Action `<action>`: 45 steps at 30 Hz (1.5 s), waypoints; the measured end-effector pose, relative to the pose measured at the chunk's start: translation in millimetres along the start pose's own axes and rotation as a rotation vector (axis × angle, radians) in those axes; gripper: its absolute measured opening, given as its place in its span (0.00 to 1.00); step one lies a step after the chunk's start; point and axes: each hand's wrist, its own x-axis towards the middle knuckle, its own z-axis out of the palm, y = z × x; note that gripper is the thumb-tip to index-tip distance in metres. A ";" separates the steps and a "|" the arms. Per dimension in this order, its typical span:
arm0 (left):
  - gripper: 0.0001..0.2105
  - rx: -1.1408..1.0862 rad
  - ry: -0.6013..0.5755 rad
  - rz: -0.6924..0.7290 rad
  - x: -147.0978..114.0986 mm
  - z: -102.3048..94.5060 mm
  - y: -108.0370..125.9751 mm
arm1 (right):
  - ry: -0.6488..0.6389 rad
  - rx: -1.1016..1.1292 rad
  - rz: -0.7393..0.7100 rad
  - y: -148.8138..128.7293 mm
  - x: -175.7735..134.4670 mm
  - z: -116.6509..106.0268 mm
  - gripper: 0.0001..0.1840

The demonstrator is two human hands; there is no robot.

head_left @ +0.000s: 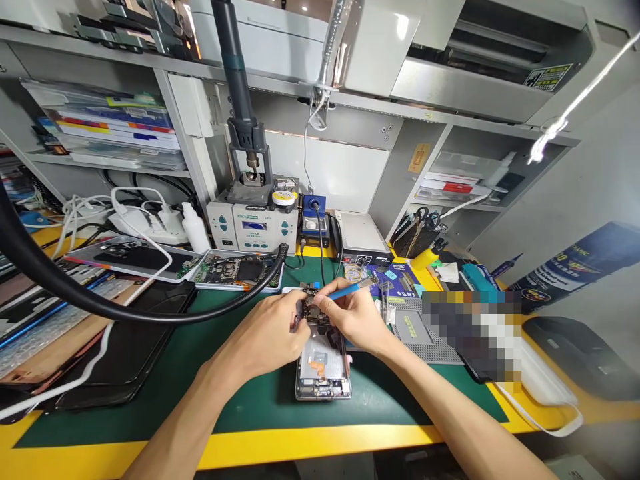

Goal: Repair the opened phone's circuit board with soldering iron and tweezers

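Observation:
An opened phone (pixel 323 367) lies on the green mat, its silvery battery area and lower board exposed. At its upper end, a dark circuit board (pixel 311 311) shows between my hands. My left hand (pixel 273 330) is closed, thumb and curled fingers gripping the phone's upper left side; my fingers hide part of that edge. In my right hand (pixel 357 320) a slim blue-handled tool (pixel 345 291) is pinched between thumb and fingers. Its flat metallic end points up to the right, while the other end is at the board, too small to make out.
A thick black hose (pixel 150 313) arcs across the left side. Behind stand a hot-air station (pixel 253 227) and a soldering iron stand (pixel 315 223). Dark panels (pixel 130 340) are stacked left. A grey perforated pad (pixel 430 333) lies right, near a large dark-blue can (pixel 580 267).

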 end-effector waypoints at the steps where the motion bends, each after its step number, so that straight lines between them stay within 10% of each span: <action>1: 0.09 0.003 0.000 -0.003 -0.1 0.2 -0.1 | 0.019 0.001 -0.001 0.8 0.1 0.2 0.14; 45: 0.19 0.054 0.002 -0.026 0.0 1.0 -3.0 | 0.165 -0.169 0.025 -0.5 0.8 -1.1 0.11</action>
